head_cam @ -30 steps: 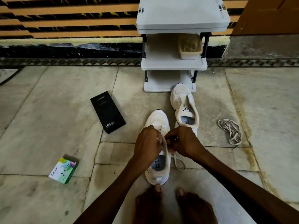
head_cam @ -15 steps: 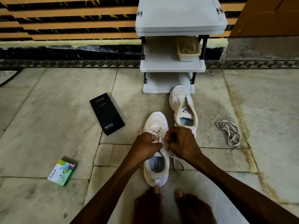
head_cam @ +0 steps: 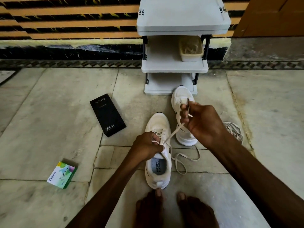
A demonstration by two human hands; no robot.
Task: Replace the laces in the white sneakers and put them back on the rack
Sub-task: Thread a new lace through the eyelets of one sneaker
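As the lace (head_cam: 174, 132) is running taut — right hand (head_cam: 202, 124): it is pinching the lace's tip between thumb and fingers and holding it raised, likely drawing slack through an eyelet.
Left hand (head_cam: 148, 145): its fingers are curling tight on the near sneaker (head_cam: 158, 175) at the eyelet row, probably bracing it so the pull is not dragging the shoe along.
Foot (head_cam: 158, 193): a toe is touching that sneaker's heel — seemingly pinning it from behind.
Slack: the lace's other end is lying looped on the floor (head_cam: 49, 112), just right of the near sneaker.
Second sneaker (head_cam: 182, 94): it is waiting on the floor, toe at the rack's bottom shelf, partly hidden behind the right hand.
Old laces (head_cam: 233, 130): a bundle is lying aside on the right, apparently discarded.
Rack (head_cam: 172, 66): it is standing against the wall with a tub (head_cam: 191, 48) on its middle shelf; neither sneaker is sitting on it yet.
Boxes: a black box (head_cam: 107, 115) and a green carton (head_cam: 61, 175) are lying well to the left, clear of the lacing.
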